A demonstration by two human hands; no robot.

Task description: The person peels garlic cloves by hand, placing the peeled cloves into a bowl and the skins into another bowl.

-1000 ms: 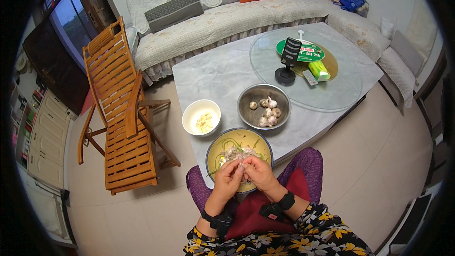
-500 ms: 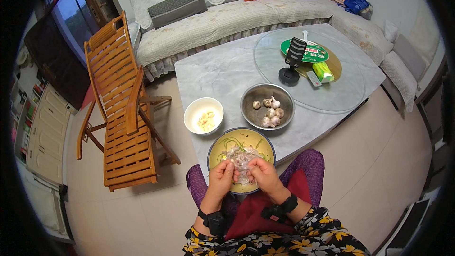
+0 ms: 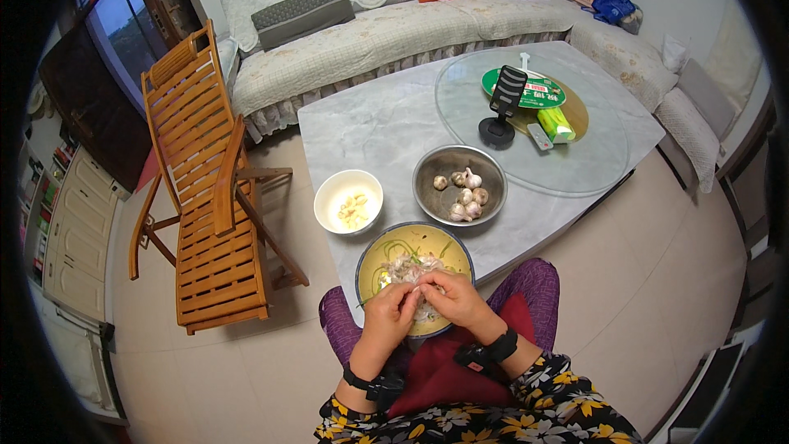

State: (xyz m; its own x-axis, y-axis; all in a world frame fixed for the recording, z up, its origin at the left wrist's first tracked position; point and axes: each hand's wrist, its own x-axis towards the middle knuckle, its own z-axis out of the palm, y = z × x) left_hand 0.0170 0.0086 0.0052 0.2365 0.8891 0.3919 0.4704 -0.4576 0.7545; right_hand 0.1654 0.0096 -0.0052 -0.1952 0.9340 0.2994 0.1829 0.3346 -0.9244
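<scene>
Over a yellow bowl with a dark rim [image 3: 440, 240], my left hand [image 3: 388, 312] and my right hand [image 3: 452, 299] meet with fingertips pinched together. Between them is a small pale piece that looks like a garlic clove, mostly covered by the fingers. Papery garlic skins [image 3: 401, 270] and some green strands lie in the bowl beneath. Beyond it on the left, a white bowl [image 3: 325, 197] holds peeled cloves [image 3: 353, 212]. To the right of that, a steel bowl [image 3: 490, 171] contains several whole garlic bulbs [image 3: 462, 210].
All three bowls are at the near end of a grey marble-topped table [image 3: 370, 127]. Farther back, a glass turntable [image 3: 592, 168] carries a black stand-like device [image 3: 508, 92], a green oval fan [image 3: 542, 97], a remote [image 3: 540, 137] and a green packet [image 3: 556, 125]. A wooden lounge chair [image 3: 215, 247] stands left.
My hands have drawn closer together, the right one moving left until the fingertips meet. The whole view has shifted slightly; the bowls keep their places on the table.
</scene>
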